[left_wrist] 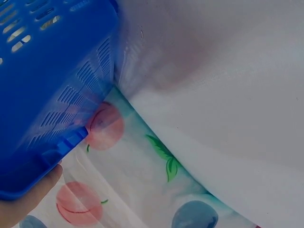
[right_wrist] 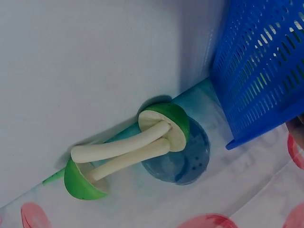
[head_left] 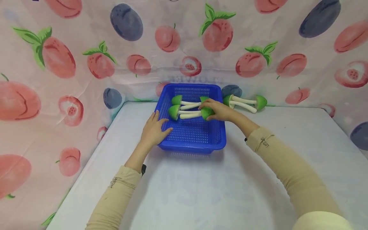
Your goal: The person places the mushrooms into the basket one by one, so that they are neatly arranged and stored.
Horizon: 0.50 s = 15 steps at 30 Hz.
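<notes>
A blue slotted basket (head_left: pixel 191 134) stands on the white table near the back wall. Toy mushrooms with green caps and white stems lie in it. My right hand (head_left: pixel 217 110) reaches in from the right, its fingers curled over the green cap of one mushroom (head_left: pixel 206 113). Two more mushrooms (head_left: pixel 176 107) lie to its left in the basket. My left hand (head_left: pixel 153 129) holds the basket's left rim, thumb over the edge. In the left wrist view a finger (left_wrist: pixel 28 199) lies under the basket rim (left_wrist: pixel 52 71). Another mushroom pair (head_left: pixel 244 103) lies outside, right of the basket.
The outside mushroom pair (right_wrist: pixel 128 152) lies crossed against the foot of the back wall, close to the basket's corner (right_wrist: pixel 261 71). A cloth printed with peaches and plums (head_left: pixel 86 57) walls the table on the left, back and right. The white tabletop (head_left: pixel 201 191) stretches toward me.
</notes>
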{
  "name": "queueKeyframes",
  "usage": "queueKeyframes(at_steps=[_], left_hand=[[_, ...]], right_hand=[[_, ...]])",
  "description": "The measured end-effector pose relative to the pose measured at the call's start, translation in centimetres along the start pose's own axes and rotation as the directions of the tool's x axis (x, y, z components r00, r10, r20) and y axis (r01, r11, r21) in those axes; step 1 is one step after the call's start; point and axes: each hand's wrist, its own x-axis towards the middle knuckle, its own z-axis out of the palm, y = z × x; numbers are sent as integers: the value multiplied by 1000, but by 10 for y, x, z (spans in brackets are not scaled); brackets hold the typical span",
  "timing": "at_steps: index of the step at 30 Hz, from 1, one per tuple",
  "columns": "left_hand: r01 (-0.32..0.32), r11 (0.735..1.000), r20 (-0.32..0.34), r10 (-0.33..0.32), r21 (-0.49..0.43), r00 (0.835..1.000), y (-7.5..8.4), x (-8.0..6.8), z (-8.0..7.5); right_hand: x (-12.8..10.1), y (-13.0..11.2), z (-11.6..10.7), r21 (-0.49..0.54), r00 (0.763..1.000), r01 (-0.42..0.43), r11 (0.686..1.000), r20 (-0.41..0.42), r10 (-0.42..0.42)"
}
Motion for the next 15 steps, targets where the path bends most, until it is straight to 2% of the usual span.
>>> queueKeyframes(at_steps=[6,10,15], left_hand=[[4,1000,8,-4,-3,1000,0,2,-1],[9,1000,6,-9,0,1000,-1,1,0],[4,1000,-1,-4,6,1000,-1,0,0]], right_hand=[[10,7,4,-9,999,-2,1000,43,2],[18,11,11,-25,999,1,1000,44,0],[27,15,20,-116,999,-39,992,32,43]])
